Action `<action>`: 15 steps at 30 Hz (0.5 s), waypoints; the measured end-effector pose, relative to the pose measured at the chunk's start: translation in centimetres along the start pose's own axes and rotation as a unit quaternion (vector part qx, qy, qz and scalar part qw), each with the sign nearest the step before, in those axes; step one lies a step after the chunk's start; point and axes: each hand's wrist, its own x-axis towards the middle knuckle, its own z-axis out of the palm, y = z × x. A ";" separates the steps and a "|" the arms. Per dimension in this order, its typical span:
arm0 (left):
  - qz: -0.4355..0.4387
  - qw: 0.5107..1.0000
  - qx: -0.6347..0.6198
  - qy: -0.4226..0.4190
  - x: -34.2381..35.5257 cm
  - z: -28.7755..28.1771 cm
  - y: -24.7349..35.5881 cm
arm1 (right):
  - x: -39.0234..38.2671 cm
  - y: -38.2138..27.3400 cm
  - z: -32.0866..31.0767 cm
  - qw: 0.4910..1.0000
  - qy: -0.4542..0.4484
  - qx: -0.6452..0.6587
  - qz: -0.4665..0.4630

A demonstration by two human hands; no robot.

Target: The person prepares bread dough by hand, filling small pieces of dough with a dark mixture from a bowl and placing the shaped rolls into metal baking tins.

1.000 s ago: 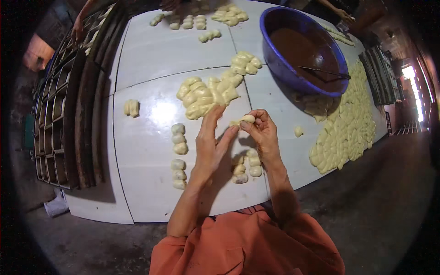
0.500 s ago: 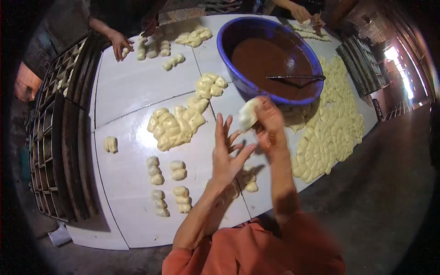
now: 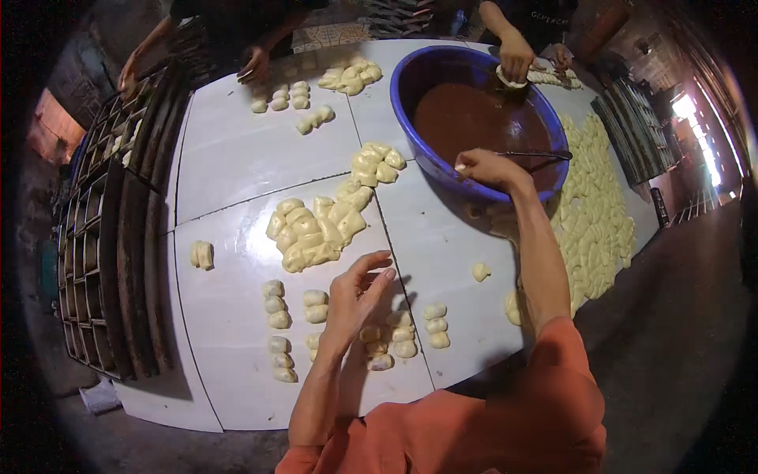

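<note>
My right hand (image 3: 485, 166) reaches over the near rim of a blue tub (image 3: 413, 130) of brown mixture, fingers closed on a small pale dough piece, mostly hidden. A dark stick (image 3: 537, 155) lies across the tub beside it. My left hand (image 3: 355, 296) is empty, fingers curved and apart, above the white tabletop (image 3: 221, 316) just below a heap of yellowish dough (image 3: 320, 229). Short rows of rolled dough pieces stand near it, at left (image 3: 276, 304) and at right (image 3: 437, 324). A lone lump (image 3: 481, 272) sits below the tub.
Spread dough (image 3: 592, 213) covers the table's right side. Compartmented metal trays (image 3: 87, 268) stack at left, more (image 3: 632, 138) at right. A co-worker's hand (image 3: 515, 59) holds dough at the tub's far rim; another person's hands (image 3: 254, 65) are at the back left.
My right hand has left my left hand and moved up and right over the tub with the dough. My left hand has moved down-left. A co-worker's hand has come down to the tub's far rim.
</note>
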 end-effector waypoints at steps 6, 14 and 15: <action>0.005 0.999 -0.049 -0.001 1.2 0.4 -1.4 | -4.3 -6.1 -2.0 0.853 0.036 0.520 -0.032; 0.005 0.922 -0.387 -0.023 2.8 2.9 0.8 | -6.3 -15.7 7.4 0.703 0.059 0.705 -0.078; -0.003 0.917 -0.398 -0.033 2.5 2.3 0.5 | -6.7 -16.9 8.5 0.692 0.056 0.717 -0.072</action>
